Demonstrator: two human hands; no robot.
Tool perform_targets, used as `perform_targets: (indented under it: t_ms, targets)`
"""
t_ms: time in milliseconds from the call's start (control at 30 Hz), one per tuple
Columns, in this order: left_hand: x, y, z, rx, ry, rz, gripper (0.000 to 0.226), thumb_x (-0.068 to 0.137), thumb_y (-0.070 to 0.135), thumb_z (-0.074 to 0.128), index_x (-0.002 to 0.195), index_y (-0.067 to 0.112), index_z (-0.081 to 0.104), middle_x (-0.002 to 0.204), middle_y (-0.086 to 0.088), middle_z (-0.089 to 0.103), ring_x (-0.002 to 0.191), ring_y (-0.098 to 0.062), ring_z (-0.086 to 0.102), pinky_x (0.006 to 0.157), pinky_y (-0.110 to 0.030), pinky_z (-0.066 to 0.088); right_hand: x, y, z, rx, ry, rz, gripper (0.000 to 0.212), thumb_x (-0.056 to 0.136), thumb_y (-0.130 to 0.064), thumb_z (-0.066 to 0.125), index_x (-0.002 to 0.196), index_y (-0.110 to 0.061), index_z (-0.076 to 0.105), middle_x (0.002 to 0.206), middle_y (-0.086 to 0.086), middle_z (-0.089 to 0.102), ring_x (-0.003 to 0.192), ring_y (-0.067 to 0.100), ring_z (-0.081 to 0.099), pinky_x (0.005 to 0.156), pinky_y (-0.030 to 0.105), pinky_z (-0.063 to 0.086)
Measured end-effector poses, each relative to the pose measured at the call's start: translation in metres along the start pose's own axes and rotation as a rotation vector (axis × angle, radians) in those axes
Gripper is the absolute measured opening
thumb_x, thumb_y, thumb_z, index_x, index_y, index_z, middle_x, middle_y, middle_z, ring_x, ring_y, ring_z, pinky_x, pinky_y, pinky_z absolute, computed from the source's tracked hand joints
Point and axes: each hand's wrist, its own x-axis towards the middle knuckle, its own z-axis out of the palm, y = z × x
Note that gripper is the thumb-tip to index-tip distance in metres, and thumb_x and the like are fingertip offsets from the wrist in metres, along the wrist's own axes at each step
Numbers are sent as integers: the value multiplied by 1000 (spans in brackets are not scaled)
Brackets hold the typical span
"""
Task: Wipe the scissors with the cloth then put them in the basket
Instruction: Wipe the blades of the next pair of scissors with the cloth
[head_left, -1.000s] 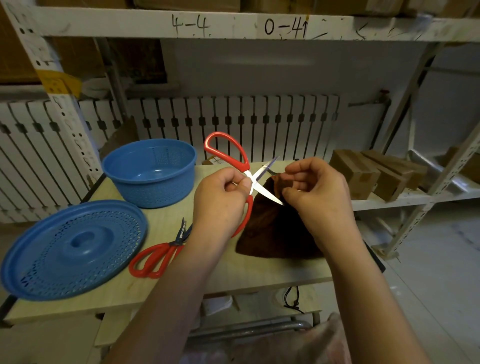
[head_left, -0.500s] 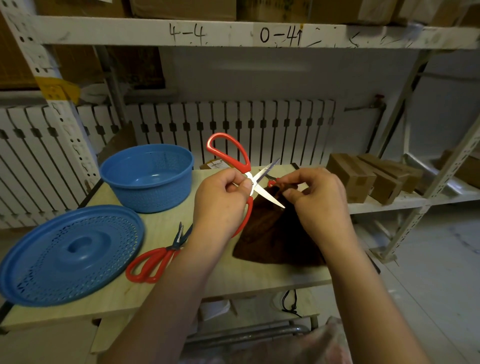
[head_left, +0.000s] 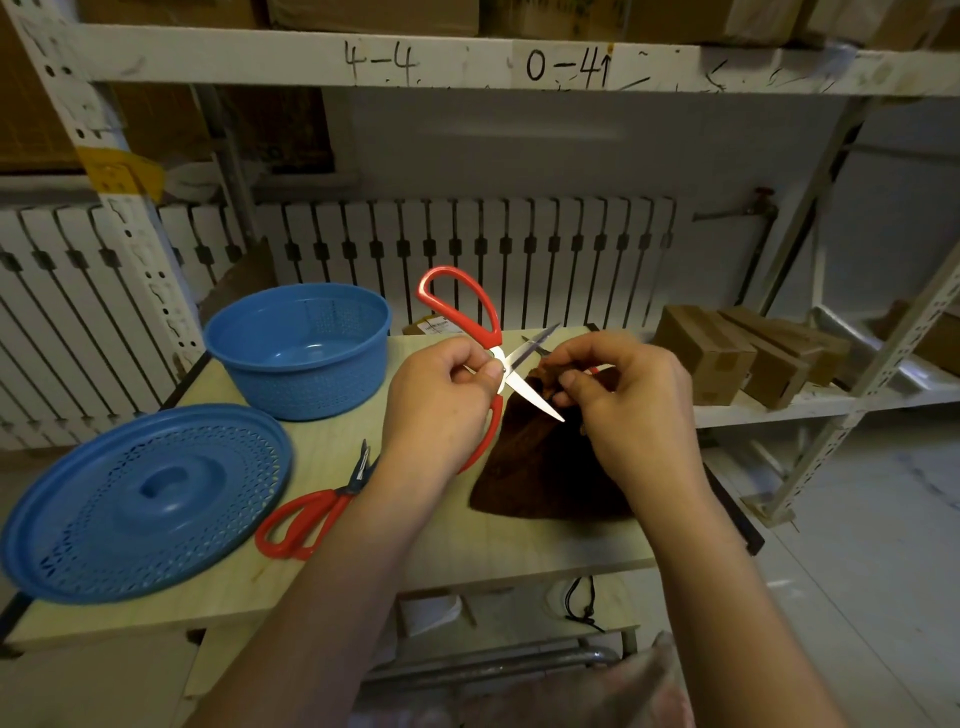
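The stiff, sharp scissors (head_left: 501, 364) are gripped at the pivot by the left hand (head_left: 441, 405), while the soft cloth (head_left: 540, 467) beside them is pinched by the right hand (head_left: 631, 410).

The right hand (head_left: 631, 410) now sits lower and nearer the pivot of the held scissors (head_left: 496, 358) than one second ago, its fingertips pinching the brown cloth (head_left: 540, 467) against the lower blade. The cloth's raised fold, previously bunched beyond the blade tips, now lies between the open blades. The left hand (head_left: 441, 405) holds the scissors slightly lower relative to the blue basket (head_left: 298, 351).
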Motion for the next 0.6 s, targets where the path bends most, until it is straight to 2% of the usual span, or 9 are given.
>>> perform_targets:
  t_ms: [167,233,333,467,600]
  targets:
    - [0,-2,1,22,6,23,15,92,17,60,79,20,66,68,6,54,67,-15,50,70,-38,49,-3,3,8,94,37,-1,22,90,-7,63,92,-29,69,95,-12,67,90,4,64,85,30,56]
    - [0,-3,2,29,4,24,15,92,17,60,79,21,66,67,5,53,65,-15,49,66,-35,46,-4,3,9,135,38,1,17,86,-10,68,93,-26,70,91,-10,69,84,4,64,81,27,56]
    - [-1,-4,3,35,1,28,16,92,19,60,77,22,66,65,4,53,64,-15,49,63,-33,44,-6,2,11,147,49,-9,19,80,-12,75,86,-28,66,77,-10,66,68,0,60,66,13,51]
    - [-3,-3,3,105,16,62,20,92,21,60,73,25,62,64,4,53,64,-14,50,64,-36,47,-6,0,17,246,88,50,30,74,-7,80,85,-23,57,76,-6,65,69,1,64,66,15,54]
    - [-8,-6,4,158,33,96,20,92,23,60,72,25,60,65,5,52,67,-11,51,67,-35,49,-3,1,21,237,149,125,32,70,-15,84,88,-19,57,75,-4,66,69,4,65,65,17,54]
